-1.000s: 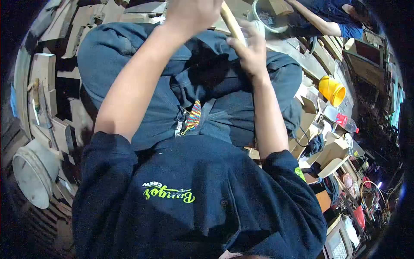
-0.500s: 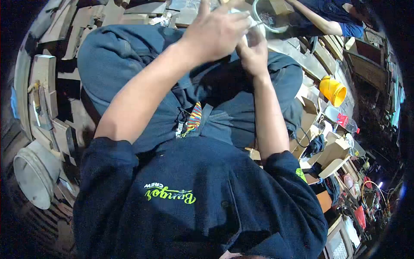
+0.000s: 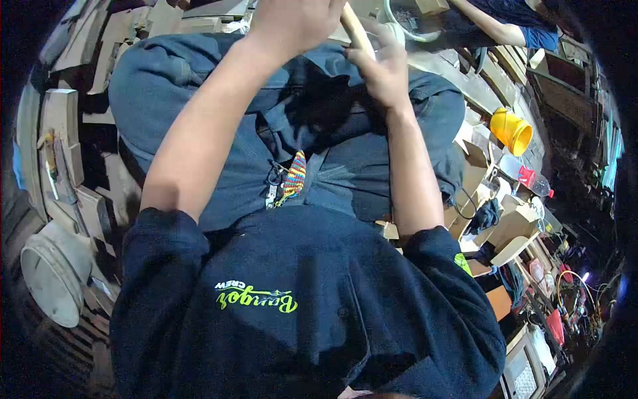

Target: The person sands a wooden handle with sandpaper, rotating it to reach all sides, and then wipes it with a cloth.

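Note:
A pale wooden stick (image 3: pixel 359 32) slants down from the top edge into my right hand (image 3: pixel 385 76). The fingers of that hand are closed around its lower end and partly blurred. Close to the stick's upper end is my left hand (image 3: pixel 296 26). Most of its fingers are cut off by the top edge, so its grip and anything in it are hidden. Both hands are held out beyond my crossed legs (image 3: pixel 179 100). Just past my right hand shows part of a pale green round rim (image 3: pixel 422 36), apparently of a container.
Another person's forearm (image 3: pixel 488 21) reaches in at top right. Wood pieces (image 3: pixel 63 120) and a grey bucket (image 3: pixel 56 272) lie at left. On the right are a yellow bucket (image 3: pixel 512 131), a plastic bottle (image 3: pixel 528 176) and heaped offcuts (image 3: pixel 512 226).
My left hand has moved up and left, away from my right hand. The wooden stick shows more clearly between them. The white thing seen between my hands earlier is now hard to make out.

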`<move>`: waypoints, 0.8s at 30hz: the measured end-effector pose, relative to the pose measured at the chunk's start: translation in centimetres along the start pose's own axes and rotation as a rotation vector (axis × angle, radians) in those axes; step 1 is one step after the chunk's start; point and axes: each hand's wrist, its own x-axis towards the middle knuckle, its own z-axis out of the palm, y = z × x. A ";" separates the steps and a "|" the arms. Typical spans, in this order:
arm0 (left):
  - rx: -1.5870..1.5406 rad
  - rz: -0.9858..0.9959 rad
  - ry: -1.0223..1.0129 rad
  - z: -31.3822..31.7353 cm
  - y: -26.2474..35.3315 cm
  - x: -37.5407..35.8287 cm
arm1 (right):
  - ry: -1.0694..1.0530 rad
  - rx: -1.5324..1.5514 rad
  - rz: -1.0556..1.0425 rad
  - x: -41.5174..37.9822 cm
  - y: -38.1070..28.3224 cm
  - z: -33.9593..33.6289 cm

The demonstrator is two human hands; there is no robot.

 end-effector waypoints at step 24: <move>-0.103 0.145 -0.072 0.7 1.4 -1.6 | 0.090 0.162 -0.011 0.2 0.6 0.8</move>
